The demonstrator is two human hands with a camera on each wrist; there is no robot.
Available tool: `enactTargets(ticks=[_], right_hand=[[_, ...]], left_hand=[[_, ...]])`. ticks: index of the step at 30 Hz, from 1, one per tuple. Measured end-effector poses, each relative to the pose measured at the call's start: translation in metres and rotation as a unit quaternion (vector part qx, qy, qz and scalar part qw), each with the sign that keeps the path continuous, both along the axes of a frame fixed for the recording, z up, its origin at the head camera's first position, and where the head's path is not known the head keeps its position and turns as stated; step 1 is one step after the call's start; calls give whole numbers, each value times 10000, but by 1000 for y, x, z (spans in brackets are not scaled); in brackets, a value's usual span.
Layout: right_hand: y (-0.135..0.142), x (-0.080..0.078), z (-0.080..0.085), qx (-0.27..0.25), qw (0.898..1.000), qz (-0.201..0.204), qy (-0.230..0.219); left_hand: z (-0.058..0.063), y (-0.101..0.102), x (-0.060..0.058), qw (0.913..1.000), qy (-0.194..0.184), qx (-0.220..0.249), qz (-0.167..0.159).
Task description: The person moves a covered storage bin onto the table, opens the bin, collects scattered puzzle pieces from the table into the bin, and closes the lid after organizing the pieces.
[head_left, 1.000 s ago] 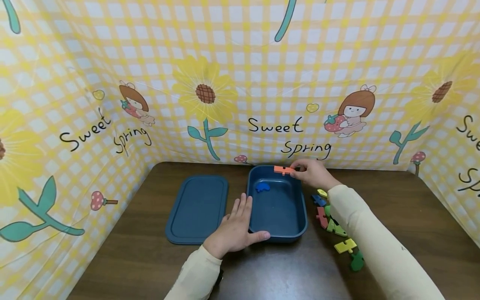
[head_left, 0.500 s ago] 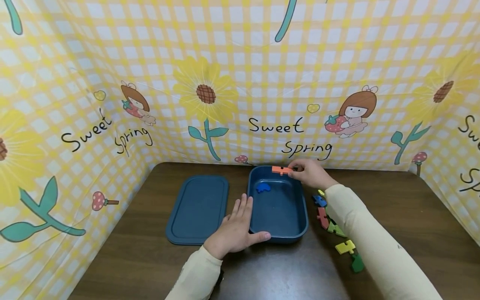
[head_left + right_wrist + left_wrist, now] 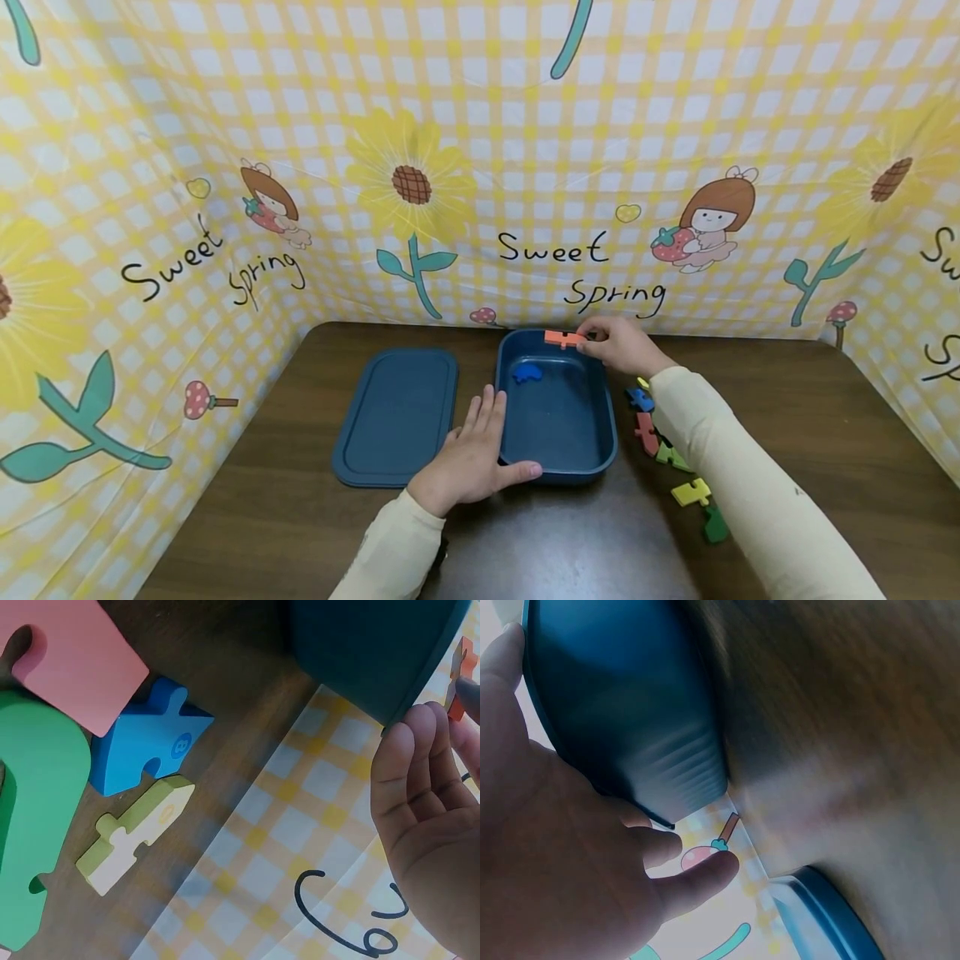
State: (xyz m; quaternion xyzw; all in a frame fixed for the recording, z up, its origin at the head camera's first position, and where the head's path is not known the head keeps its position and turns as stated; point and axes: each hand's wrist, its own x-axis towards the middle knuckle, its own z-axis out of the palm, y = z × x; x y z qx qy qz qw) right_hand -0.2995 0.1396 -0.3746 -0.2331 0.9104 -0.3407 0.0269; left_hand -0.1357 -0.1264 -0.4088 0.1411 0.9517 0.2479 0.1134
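With thumb and fingertips, my right hand (image 3: 624, 344) pinches an orange puzzle piece (image 3: 562, 338) over the far end of a dark blue box (image 3: 609, 442). The same orange puzzle piece (image 3: 461, 679) shows at the right edge of the right wrist view. A blue puzzle piece (image 3: 527, 373) lies inside the box near its far left corner. My left hand (image 3: 468, 467) rests along the box's left side, fingers straight, thumb stretched over the near rim. In the left wrist view the left hand (image 3: 570, 847) lies against the box wall (image 3: 645, 712).
The dark blue lid (image 3: 397, 417) lies flat left of the box. Right of it, several puzzle pieces lie on the table (image 3: 600, 542), among them a red one (image 3: 646, 435), a yellow one (image 3: 691, 492) and a green one (image 3: 716, 525). A checked cloth (image 3: 555, 167) hangs behind.
My right hand has shifted slightly left with the orange puzzle piece, then stayed nearly still. My left hand keeps its place at the box.
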Motion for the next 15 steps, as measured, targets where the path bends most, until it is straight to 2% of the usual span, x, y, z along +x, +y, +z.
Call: enactTargets(ticks=[15], right_hand=[[2, 1, -2, 91, 9999, -56, 39]], left_hand=[[2, 0, 1, 10000, 8, 48, -16]])
